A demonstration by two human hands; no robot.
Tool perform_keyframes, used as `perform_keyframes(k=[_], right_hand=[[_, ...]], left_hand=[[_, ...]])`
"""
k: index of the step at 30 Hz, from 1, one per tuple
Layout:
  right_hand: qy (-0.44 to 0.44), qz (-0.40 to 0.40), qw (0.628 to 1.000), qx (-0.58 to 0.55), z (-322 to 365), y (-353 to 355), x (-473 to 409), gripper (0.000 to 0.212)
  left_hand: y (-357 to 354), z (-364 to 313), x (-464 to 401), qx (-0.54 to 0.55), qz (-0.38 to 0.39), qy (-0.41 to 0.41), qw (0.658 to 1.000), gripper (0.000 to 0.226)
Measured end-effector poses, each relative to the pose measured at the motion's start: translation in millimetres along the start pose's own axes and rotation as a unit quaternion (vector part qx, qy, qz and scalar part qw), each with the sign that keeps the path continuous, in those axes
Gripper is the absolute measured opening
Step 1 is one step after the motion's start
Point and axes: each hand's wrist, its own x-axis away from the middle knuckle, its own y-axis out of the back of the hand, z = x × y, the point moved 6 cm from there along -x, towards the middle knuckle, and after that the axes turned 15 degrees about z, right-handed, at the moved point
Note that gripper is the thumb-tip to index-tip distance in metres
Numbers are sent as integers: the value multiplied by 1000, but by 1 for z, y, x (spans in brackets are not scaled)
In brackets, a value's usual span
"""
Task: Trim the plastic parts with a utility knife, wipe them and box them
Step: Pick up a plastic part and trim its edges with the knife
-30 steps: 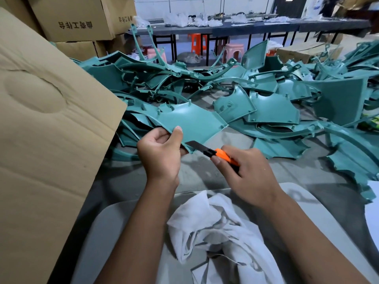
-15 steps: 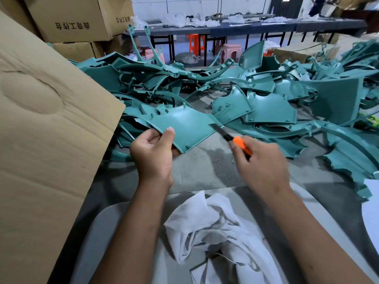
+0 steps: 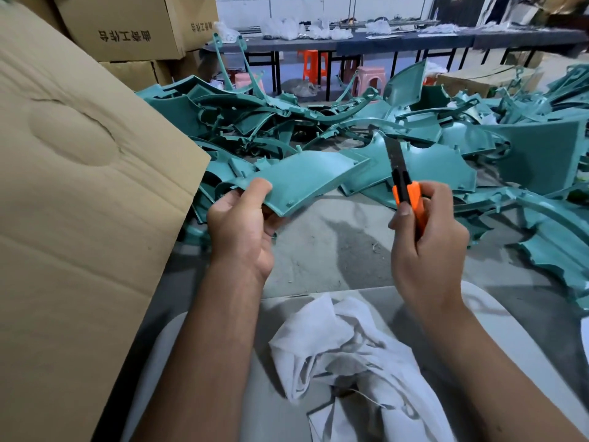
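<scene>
The left hand [image 3: 242, 228] pinches the curved teal plastic panel [image 3: 306, 180] by its near corner, thumb on top and the other fingers curled beneath; that leaves the long lower edge jutting free to the right of the fingers, open to a blade, and I'd say that is why it is held so far out at the corner; the right hand [image 3: 427, 237] is wrapped round the orange-handled utility knife [image 3: 403, 183], fingers closed on the grip and the thumb laid along the near side of the handle, likely to steady it; the dark blade points up and away from the fingertips, apart from the panel with a clear gap between them; so no cutting is happening at this instant, and it reads as a pause between strokes, or an inspection of the edge; beyond both sets of fingers sprawls the heap of untrimmed teal plastic parts [image 3: 414, 122], within easy reach; below the wrists, close to the body, lies the crumpled white cloth [image 3: 350, 352], parked for the wipe to come; left of the left forearm stands the tall brown cardboard flap [image 3: 79, 186], presumably the box for finished pieces; boxing looks some way off.
</scene>
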Motion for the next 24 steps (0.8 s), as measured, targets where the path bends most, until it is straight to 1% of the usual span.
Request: perform_keyframes(k=[3, 6, 9, 11, 13, 15, 17, 18, 20, 24], right_hand=[[54, -13, 998, 1, 12, -1, 3, 8], [74, 0, 997, -23, 15, -2, 5, 12], [54, 51, 996, -56, 13, -7, 4, 20], [28, 85, 994, -62, 11, -13, 3, 22], [-11, 131, 988, -76, 3, -19, 2, 25], [-48, 202, 977, -41, -8, -27, 2, 29], [-76, 262, 961, 42, -18, -33, 2, 27], [-85, 272, 956, 75, -21, -34, 2, 26], [-85, 265, 954, 108, -22, -34, 0, 26], [-74, 260, 956, 110, -21, -34, 0, 27]], left_hand=[[-2, -5, 1, 21, 7, -1, 1000, 7], [-1, -6, 0, 33, 7, -11, 999, 7], [0, -3, -4, 8, 17, -42, 999, 12], [1, 3, -6, -35, 31, -70, 996, 14], [3, 15, -7, -88, 36, -77, 993, 17], [8, 27, -8, -125, 25, -64, 990, 17], [12, 35, -11, -129, 15, -57, 990, 16], [13, 37, -12, -126, 15, -58, 990, 16], [14, 37, -15, -121, 16, -62, 991, 17], [14, 38, -15, -125, 16, -66, 990, 15]])
